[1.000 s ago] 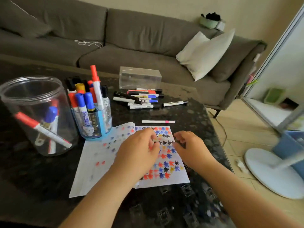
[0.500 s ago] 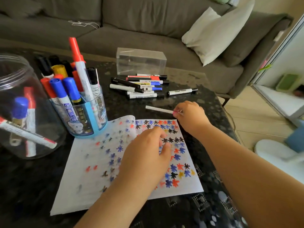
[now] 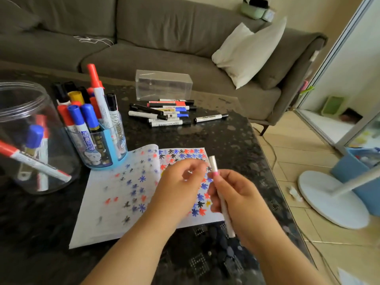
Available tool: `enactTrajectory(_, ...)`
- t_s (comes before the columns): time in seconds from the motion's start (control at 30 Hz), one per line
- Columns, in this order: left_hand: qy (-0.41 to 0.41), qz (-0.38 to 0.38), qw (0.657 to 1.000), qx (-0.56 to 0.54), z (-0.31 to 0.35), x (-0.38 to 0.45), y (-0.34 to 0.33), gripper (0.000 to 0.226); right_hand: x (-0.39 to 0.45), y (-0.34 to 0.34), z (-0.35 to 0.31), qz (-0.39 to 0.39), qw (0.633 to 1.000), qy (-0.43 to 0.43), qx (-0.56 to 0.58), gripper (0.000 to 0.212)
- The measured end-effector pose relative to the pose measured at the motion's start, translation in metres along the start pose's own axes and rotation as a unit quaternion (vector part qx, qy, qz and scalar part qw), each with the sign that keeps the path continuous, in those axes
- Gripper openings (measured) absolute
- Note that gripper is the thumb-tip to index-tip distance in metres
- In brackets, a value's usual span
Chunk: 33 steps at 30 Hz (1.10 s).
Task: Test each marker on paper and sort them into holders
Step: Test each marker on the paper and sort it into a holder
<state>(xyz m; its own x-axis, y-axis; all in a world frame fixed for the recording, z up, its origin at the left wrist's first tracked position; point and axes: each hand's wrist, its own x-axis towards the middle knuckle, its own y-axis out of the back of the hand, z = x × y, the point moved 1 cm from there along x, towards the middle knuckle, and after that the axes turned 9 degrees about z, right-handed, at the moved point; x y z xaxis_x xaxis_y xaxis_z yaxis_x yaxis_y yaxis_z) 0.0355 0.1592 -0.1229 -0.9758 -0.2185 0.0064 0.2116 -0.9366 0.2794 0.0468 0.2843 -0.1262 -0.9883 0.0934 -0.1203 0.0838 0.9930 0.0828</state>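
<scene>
My right hand (image 3: 238,198) grips a thin white marker with a pink band (image 3: 213,165), its capped end pointing up over the paper. My left hand (image 3: 181,188) hovers just left of that end, fingers curled and reaching toward the cap, holding nothing I can see. Beneath both hands lies an open notebook page (image 3: 115,194) covered in red, blue, black and yellow star marks. A blue-and-clear holder (image 3: 107,149) packed with several markers stands at the page's far left corner. A big clear jar (image 3: 30,140) on the left holds a few markers.
A pile of loose markers (image 3: 164,114) lies on the dark table (image 3: 226,138) beyond the paper, with one black-capped marker (image 3: 210,117) apart to the right. A clear plastic box (image 3: 163,85) stands behind them. A sofa is behind; a white fan base (image 3: 329,200) sits on the floor right.
My right hand picked the pink-banded marker up off the table and brought it back over the paper. My left hand lifted off the page toward its cap.
</scene>
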Motion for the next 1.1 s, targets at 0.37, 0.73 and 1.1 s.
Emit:
enactTrajectory(0.37,0.125,-0.094,0.963,-0.220,-0.012,0.002,-0.006,0.024,0.000,-0.006,0.012,-0.055,0.994,0.063,-0.067,0.030)
enactTrajectory(0.73,0.195,0.099,0.949,-0.230,-0.022,0.016,-0.002,0.021,-0.002,0.001,0.021,0.004,0.954,0.133,-0.269,0.042)
enactTrajectory(1.1,-0.037,0.015,0.990,0.133,-0.028,0.012,0.016,0.009,0.001,0.026,0.014,-0.067,0.990,-0.077,0.100,0.020)
